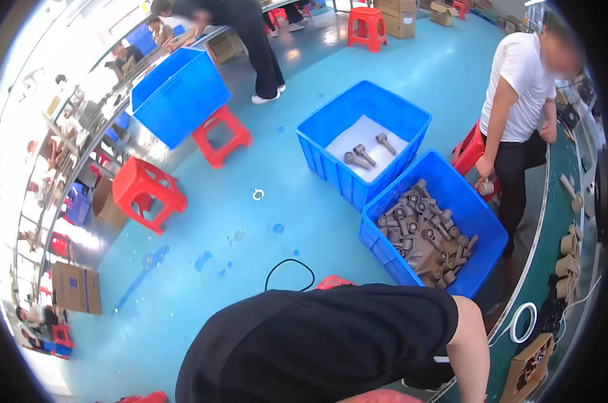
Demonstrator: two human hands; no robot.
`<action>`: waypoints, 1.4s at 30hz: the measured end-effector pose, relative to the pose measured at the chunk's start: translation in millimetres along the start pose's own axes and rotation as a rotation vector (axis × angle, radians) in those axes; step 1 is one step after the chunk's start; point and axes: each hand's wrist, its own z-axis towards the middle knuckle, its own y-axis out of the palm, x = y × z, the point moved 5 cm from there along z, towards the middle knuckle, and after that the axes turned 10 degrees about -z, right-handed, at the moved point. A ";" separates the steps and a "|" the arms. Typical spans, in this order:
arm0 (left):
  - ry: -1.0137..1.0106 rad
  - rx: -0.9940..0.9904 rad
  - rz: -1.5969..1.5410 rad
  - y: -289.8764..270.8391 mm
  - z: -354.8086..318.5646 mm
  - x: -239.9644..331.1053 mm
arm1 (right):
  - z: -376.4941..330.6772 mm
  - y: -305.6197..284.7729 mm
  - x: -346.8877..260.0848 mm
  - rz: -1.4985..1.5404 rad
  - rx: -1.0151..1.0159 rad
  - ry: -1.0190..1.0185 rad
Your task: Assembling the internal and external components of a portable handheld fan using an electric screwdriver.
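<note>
Two blue plastic crates stand side by side on the blue floor [250, 221]. The nearer crate [482, 228] is heaped with grey-brown metal forgings [425, 235] (each a shaft with a ring at one end), piled loosely against one another. The farther crate [331, 127] has a white liner in its bottom, and only three of the same forgings [366, 155] lie on it, well apart from the walls. A third blue crate [179, 94] sits tilted on a red stool [222, 136] further back on the left, and what is in it cannot be seen. A person in a black shirt [331, 342] bends low in the foreground, one bare arm [470, 349] reaching down out of view, so I cannot tell whether either of the wearer's own hands is open or holding anything. A second person in a white shirt [519, 80] stands just beside the full crate, at the edge of a green bench [546, 269], gripping a small cylindrical part [487, 188] in one hand.
</note>
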 end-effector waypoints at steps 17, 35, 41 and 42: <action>0.041 0.307 -0.362 -5.2 147.5 -62.0 | -51.3 -22.0 74.7 -0.085 0.311 0.213; 0.234 -0.488 0.234 25.1 -3.5 30.1 | -56.6 -31.4 57.1 0.068 0.225 0.310; 0.173 -0.188 0.331 6.1 -23.9 13.0 | -54.1 -39.4 54.2 0.287 0.187 0.437; 0.192 -0.131 0.351 5.7 -23.6 10.5 | -55.9 -34.7 63.0 0.336 0.195 0.512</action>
